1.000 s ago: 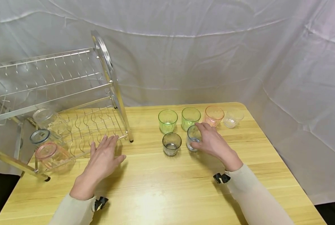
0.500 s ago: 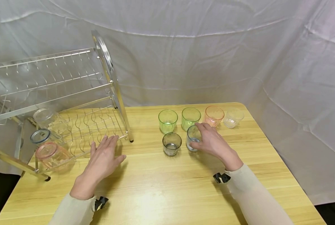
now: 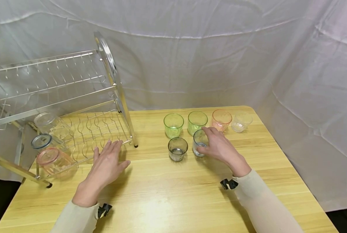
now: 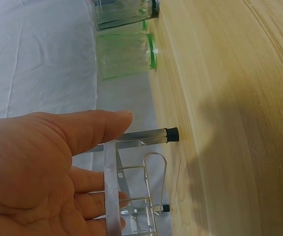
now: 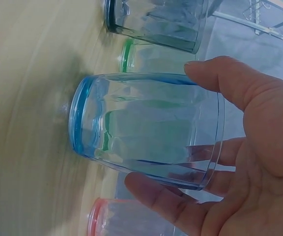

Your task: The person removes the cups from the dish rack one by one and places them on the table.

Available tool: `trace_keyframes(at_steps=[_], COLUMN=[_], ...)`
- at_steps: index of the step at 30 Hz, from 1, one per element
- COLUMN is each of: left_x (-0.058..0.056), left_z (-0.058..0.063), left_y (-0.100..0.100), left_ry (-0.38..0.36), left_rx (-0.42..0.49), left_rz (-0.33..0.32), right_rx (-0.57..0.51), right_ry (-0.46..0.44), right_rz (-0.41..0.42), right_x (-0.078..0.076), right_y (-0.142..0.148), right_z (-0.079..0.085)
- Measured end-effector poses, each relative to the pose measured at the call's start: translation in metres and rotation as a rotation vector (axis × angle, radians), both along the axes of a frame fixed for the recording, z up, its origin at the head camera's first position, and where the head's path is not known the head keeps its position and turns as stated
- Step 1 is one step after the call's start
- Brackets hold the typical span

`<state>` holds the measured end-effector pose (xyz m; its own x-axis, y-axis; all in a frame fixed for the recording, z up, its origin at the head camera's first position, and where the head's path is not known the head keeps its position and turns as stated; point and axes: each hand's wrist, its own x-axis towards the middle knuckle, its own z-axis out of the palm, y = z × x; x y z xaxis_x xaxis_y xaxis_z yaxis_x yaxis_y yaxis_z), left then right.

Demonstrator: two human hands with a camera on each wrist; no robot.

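Note:
In the head view, my right hand [image 3: 220, 146] holds a clear blue-tinted glass [image 3: 199, 149] near its rim. The right wrist view shows the thumb on one side of this blue glass [image 5: 146, 128] and the fingers round the other. It stands upright, apparently on the table. A dark grey glass [image 3: 177, 152] stands just left of it. My left hand [image 3: 106, 165] is at the front of the metal dish rack [image 3: 126, 110], fingers extended. Its fingers lie over the rack's front rail [image 4: 112, 189] in the left wrist view, thumb apart.
Behind the blue glass stand two green glasses [image 3: 173, 125], a pink glass [image 3: 221, 120] and a clear glass [image 3: 241, 123]. Three glasses lie tilted in the lower tier's left end, including a pink-rimmed glass [image 3: 52, 158]. A grey cloth [image 3: 191, 71] hangs behind the wooden table [image 3: 156, 194].

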<state>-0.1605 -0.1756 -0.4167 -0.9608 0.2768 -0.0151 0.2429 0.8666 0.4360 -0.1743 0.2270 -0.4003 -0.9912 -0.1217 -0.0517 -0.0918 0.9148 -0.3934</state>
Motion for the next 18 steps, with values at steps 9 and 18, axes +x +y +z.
trace_keyframes(at_steps=[9,18], left_x=[-0.0012,-0.0013], left_z=[0.0009,0.0043], left_y=[-0.0003,-0.0005], left_ry=[0.004,-0.024], left_rx=[-0.011,0.027], left_rz=[-0.006,0.002], right_rx=[-0.003,-0.009], right_ry=[0.011,0.012], right_rz=[-0.001,-0.005], right_x=[-0.0003,0.0001], right_y=[0.0005,0.0004], right_z=[-0.0013,-0.0019])
